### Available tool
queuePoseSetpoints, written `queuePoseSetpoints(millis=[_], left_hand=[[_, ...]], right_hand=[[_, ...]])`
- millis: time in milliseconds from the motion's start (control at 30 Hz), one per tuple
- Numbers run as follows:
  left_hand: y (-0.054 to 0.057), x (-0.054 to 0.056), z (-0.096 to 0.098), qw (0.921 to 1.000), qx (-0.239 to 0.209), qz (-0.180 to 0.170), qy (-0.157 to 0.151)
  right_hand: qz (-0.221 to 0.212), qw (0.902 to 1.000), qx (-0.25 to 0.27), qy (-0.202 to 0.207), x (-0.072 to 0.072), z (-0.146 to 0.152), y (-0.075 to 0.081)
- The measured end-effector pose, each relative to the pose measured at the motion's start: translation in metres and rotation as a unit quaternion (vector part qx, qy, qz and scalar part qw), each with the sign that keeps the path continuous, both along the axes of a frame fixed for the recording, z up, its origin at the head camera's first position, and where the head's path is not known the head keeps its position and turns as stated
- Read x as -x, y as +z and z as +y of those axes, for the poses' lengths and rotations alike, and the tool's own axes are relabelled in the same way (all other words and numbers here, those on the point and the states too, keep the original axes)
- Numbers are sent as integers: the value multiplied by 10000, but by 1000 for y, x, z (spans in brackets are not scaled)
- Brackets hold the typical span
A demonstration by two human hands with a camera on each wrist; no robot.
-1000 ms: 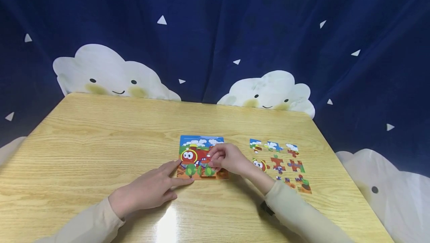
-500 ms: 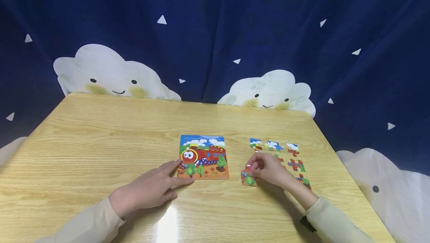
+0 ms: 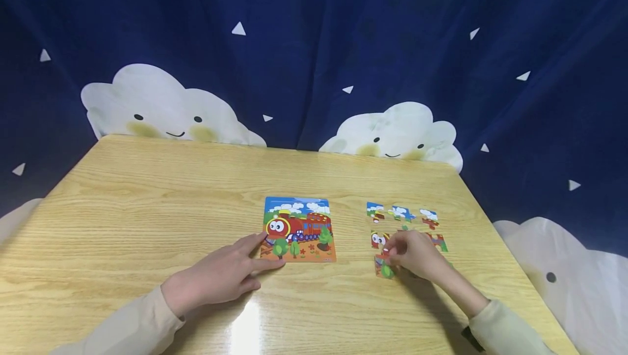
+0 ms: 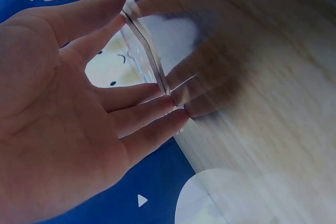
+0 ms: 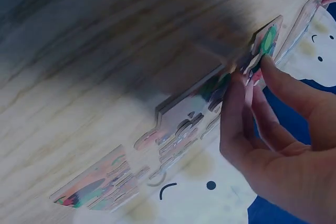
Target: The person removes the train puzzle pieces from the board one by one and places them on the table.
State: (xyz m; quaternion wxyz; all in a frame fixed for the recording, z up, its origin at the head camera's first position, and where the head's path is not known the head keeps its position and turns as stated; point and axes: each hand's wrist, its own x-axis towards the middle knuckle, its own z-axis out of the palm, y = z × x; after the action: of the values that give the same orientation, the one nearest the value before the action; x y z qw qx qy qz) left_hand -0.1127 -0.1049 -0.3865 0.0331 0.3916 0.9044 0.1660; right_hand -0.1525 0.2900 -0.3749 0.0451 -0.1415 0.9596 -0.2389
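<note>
My left hand (image 3: 221, 273) lies beside the train picture board (image 3: 304, 235), its straight fingers touching the board's left side and lower left corner. In the left wrist view those fingertips (image 4: 181, 116) meet the board's thin edge. Between thumb and fingers, my right hand (image 3: 417, 257) pinches a jigsaw piece (image 3: 385, 269) with a green tree on it. The piece is at the lower left of a group of loose jigsaw pieces, just below one with the train's eyes (image 3: 378, 240). In the right wrist view the pinched piece (image 5: 269, 40) is tilted up from the table.
Sky and cloud pieces (image 3: 399, 212) form the top row of the loose group. My right hand hides some pieces lower down. The wooden table (image 3: 171, 191) runs back to a dark blue curtain (image 3: 294, 44) with white clouds.
My right hand has moved from over the picture board rightward to the loose pieces, carrying the tree piece and uncovering the board's right part. My left hand stays in place.
</note>
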Motion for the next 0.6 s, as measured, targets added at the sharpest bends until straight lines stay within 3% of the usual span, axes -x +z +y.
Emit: queuePoseSetpoints(millis=[200, 600], left_hand=[[0, 1, 0, 10000, -11, 34, -36], [4, 4, 0, 9996, 40, -264, -14]], right_hand=[[34, 9999, -13, -100, -1, -2, -3], [-117, 9998, 164, -55, 2, 2, -3]])
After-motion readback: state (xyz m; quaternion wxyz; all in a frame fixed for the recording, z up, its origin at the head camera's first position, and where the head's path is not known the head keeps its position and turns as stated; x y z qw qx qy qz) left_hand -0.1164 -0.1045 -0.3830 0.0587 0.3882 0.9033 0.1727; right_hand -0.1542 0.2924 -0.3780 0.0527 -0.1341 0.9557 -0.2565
